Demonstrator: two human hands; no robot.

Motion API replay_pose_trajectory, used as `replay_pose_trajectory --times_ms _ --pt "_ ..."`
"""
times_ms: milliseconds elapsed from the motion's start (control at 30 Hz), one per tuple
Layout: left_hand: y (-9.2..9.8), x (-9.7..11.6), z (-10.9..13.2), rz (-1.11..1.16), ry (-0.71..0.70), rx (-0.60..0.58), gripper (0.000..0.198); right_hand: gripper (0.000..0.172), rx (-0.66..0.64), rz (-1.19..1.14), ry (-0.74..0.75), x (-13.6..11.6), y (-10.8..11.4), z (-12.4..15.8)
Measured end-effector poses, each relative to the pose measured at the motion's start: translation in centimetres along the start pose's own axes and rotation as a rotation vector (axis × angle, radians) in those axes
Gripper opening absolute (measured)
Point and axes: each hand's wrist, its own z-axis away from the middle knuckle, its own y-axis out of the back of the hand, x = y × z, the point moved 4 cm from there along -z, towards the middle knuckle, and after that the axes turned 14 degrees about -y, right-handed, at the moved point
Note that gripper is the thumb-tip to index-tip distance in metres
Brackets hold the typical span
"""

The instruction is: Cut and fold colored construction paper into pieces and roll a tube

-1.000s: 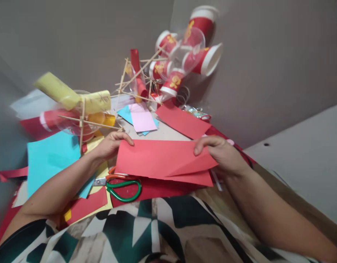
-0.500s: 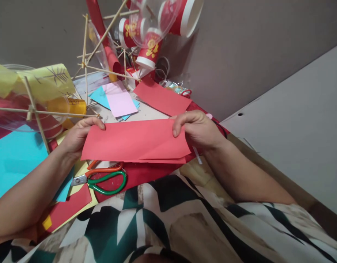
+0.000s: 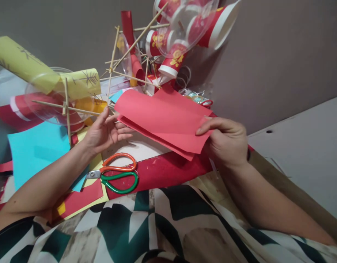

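My right hand [image 3: 226, 140] pinches the right end of a folded red sheet of paper [image 3: 163, 126], thumb on top. The sheet is tilted above the table, its layers slightly apart along the lower edge. My left hand [image 3: 105, 132] is open, palm up with fingers spread, just below the paper's left end. Whether its fingertips touch the paper I cannot tell. Scissors [image 3: 103, 170] with one orange and one green handle lie in front of my left hand, their blades partly covered by my forearm. Behind the held sheet lies another red paper [image 3: 185, 100].
A wooden stick frame [image 3: 111, 70] stands at the back beside red-and-white paper cups [image 3: 175, 60]. At left are a stick cross on a clear plastic lid [image 3: 64, 107], yellow paper rolls [image 3: 83, 82] and a blue sheet [image 3: 37, 153]. A wall [image 3: 280, 54] rises behind.
My left hand has let go of the paper's left end and opened. The paper has turned, its left end higher, held by my right hand alone. The whole view has shifted.
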Motion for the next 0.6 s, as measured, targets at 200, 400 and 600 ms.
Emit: replay_pose_trajectory --times_ms 200,400,600 --pt "0.2 0.1 0.0 -0.044 -0.083 0.092 0.036 0.035 -0.061 0.151 0.144 -0.1 -0.5 1.0" --pt "1.0 0.1 -0.2 -0.151 -0.163 0.174 0.032 0.035 -0.300 0.158 0.181 -1.1 -1.5 2.2" --pt "1.4 0.8 -0.2 -0.221 -0.193 0.231 0.034 0.030 -0.428 0.169 0.217 -1.5 -1.9 2.6"
